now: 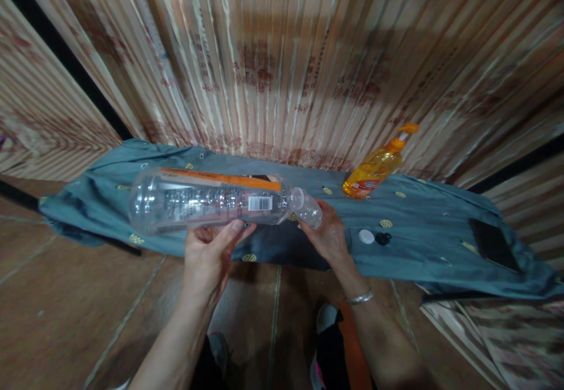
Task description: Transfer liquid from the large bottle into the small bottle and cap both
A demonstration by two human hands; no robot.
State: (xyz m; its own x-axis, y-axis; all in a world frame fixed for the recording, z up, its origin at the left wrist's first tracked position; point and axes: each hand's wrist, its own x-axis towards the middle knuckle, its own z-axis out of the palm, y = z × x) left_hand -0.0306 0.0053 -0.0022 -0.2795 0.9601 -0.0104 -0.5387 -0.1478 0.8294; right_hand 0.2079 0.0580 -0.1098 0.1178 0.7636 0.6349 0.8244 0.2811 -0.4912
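A large clear bottle with an orange-edged label and a barcode lies on its side in the air, its neck pointing right. My left hand grips it from below, thumb on the near side. My right hand is closed around a small clear bottle, whose mouth meets the large bottle's mouth. A white cap and a small black cap lie on the cloth to the right of my right hand.
A pump bottle of orange-yellow liquid stands at the back of the table with the grey-green cloth. A dark flat object lies at the right end. A striped patterned curtain hangs behind, with black poles at both sides.
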